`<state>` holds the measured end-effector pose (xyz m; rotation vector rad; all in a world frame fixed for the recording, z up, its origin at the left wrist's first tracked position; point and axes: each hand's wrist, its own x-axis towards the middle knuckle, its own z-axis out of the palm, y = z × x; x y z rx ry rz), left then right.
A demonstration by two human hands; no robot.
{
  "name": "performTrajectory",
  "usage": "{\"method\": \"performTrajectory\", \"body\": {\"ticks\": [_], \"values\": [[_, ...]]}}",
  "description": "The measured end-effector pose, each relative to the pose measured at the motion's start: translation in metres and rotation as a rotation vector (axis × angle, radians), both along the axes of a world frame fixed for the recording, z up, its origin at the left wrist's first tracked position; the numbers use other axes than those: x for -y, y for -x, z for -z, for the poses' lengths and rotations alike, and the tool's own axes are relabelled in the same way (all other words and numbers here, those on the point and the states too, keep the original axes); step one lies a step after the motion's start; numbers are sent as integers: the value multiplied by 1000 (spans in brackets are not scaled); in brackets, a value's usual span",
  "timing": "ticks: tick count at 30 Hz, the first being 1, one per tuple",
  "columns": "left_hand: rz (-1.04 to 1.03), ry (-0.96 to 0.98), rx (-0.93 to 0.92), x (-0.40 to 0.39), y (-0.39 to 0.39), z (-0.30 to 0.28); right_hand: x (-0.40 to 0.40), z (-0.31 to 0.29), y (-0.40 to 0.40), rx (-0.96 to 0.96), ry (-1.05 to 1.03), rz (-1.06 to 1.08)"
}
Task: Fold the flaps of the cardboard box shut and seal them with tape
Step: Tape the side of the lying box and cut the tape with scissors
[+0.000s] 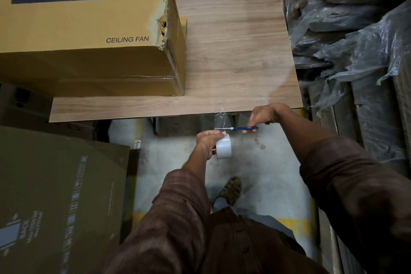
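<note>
The cardboard box lay on the table's left half, its flaps closed. I noted the left hand gripping the tape roll, a clear strip stretched to the table edge. The right hand clasped blue scissors at that strip.

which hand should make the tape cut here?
Right. The right hand already holds the blue cutter against the clear tape strip; the left hand holds the tape roll.

Two boxes, one tape roll
</note>
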<state>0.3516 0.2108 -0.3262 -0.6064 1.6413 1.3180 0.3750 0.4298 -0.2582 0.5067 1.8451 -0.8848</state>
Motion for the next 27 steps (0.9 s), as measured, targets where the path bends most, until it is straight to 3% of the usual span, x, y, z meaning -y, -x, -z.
{"method": "performTrajectory", "body": {"ticks": [12, 27], "values": [[2, -1, -9, 2, -1, -2, -1, 7, -4, 230, 32, -86], [-11, -2, -9, 0, -1, -5, -7, 15, -4, 118, 27, 8]]}}
